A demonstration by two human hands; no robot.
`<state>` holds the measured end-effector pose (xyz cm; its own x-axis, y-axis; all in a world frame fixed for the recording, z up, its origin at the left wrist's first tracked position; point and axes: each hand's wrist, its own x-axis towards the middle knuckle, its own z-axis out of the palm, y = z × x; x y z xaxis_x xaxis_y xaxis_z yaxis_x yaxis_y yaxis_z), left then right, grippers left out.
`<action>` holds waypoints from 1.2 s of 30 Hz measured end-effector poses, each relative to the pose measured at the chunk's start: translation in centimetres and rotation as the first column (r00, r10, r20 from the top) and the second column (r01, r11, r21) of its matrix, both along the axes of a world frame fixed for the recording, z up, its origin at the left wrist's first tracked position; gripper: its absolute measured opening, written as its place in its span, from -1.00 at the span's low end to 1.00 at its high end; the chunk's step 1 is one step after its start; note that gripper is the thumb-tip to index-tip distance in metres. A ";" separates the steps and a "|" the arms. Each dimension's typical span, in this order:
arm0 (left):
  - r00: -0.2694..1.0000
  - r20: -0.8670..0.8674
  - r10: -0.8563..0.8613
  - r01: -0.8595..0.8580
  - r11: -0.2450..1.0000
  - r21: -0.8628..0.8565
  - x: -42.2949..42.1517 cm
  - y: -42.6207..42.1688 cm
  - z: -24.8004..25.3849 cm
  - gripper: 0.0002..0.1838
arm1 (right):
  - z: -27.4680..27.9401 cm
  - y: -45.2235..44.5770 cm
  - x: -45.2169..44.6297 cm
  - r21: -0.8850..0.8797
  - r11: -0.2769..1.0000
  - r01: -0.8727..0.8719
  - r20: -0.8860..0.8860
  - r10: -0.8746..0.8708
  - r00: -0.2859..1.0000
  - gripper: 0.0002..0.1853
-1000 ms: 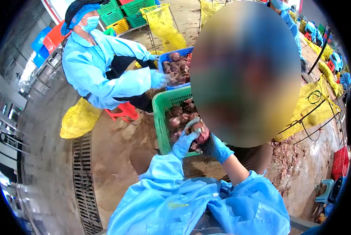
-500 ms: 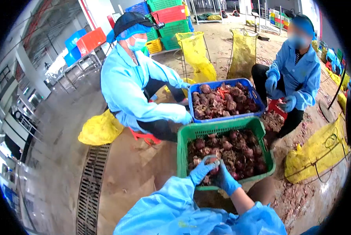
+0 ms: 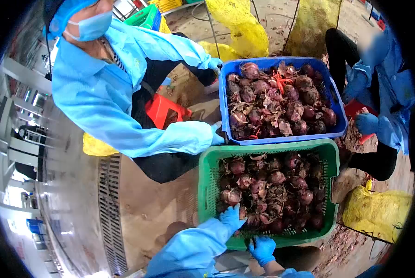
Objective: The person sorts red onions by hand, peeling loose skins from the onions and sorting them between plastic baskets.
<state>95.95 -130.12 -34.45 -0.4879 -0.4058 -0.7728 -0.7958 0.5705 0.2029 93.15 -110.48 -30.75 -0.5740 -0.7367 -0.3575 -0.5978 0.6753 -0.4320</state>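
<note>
A green crate (image 3: pixel 334 185) full of red onions (image 3: pixel 277 178) and loose skins stands in front of me. My left hand (image 3: pixel 232 217), in a blue glove, reaches over the crate's near left rim, fingers spread beside an onion. At the near rim is my right hand (image 3: pixel 263 250), also gloved, its thumb and fingers apart and no onion in it. Beyond, against the green crate, a blue crate (image 3: pixel 342 121) holds more onions with red strings among them.
A person in blue (image 3: pixel 91 92) at the left has both hands on the blue crate's left side. Another person (image 3: pixel 392 88) sits at the right. Yellow mesh bags (image 3: pixel 379 211) stand around. A red stool (image 3: pixel 163 111) and a floor drain (image 3: pixel 110 208) are at the left.
My hands have moved apart and down to the green crate; the onion between them has been let go. The view has tilted down, closer over the crates.
</note>
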 end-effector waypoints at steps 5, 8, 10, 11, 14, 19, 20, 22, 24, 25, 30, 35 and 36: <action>0.996 -0.049 0.074 -0.059 0.965 0.255 2.8 2.3 3.0 -0.30 | -1.2 -0.7 -1.0 0.246 0.955 0.164 0.210 -0.218 0.953 -0.65; 0.925 -0.202 0.321 -0.220 0.889 0.402 4.3 1.4 10.6 -0.40 | 0.2 -3.0 -4.1 0.342 0.862 0.374 0.410 -0.495 0.766 -0.59; 0.850 -0.308 0.427 -0.288 0.867 0.408 4.5 -0.2 17.2 -0.48 | 4.6 -5.2 -6.3 0.105 0.892 0.439 0.430 -0.438 0.789 -0.62; 0.825 -0.335 0.454 -0.330 0.870 0.368 5.6 -1.0 19.0 -0.50 | 6.0 -5.8 -7.1 0.015 0.904 0.428 0.409 -0.396 0.822 -0.65; 0.651 -0.149 0.744 -0.590 0.620 0.517 7.3 -4.0 27.8 -0.53 | 11.3 -7.5 -8.5 -0.062 0.774 0.631 0.607 -0.473 0.639 -0.72; 0.708 -0.240 0.664 -0.641 0.747 0.176 16.7 -10.6 28.5 -0.62 | 15.0 -8.3 -7.4 -0.012 0.615 0.788 0.741 -0.524 0.421 -0.81; 0.700 -0.280 0.657 -0.662 0.744 0.090 21.2 -11.8 24.7 -0.66 | 14.5 -8.0 -6.3 0.036 0.561 0.827 0.763 -0.550 0.340 -0.81; 0.718 -0.262 0.644 -0.671 0.742 -0.015 24.1 -15.5 25.3 -0.68 | 15.7 -8.6 -4.5 0.021 0.534 0.845 0.761 -0.557 0.333 -0.81; 0.656 -0.307 0.689 -0.704 0.706 0.079 25.8 -18.3 28.6 -0.68 | 16.4 -7.9 -2.1 0.008 0.548 0.836 0.680 -0.616 0.397 -0.80; 0.555 -0.413 0.722 -0.724 0.664 0.188 28.3 -19.8 26.7 -0.69 | 17.4 -8.3 -1.1 0.016 0.508 0.861 0.719 -0.605 0.343 -0.80; 0.446 -0.493 0.747 -0.754 0.610 0.242 31.9 -24.0 23.5 -0.65 | 23.5 -10.9 1.7 -0.065 0.481 0.874 0.789 -0.511 0.340 -0.79; 0.383 -0.529 0.757 -0.753 0.588 0.296 30.0 -25.3 21.8 -0.64 | 26.9 -10.2 1.5 -0.128 0.442 0.888 0.768 -0.522 0.371 -0.74; 0.404 -0.497 0.768 -0.743 0.592 0.311 29.4 -25.6 22.5 -0.64 | 27.0 -9.5 1.2 -0.111 0.471 0.875 0.697 -0.591 0.406 -0.72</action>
<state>125.30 -155.70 -11.98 -0.3073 -0.8034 -0.5100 -0.6379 -0.2238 0.7369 94.32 -119.97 -3.80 -0.7843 -0.2415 -0.5714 0.4615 0.3882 -0.7977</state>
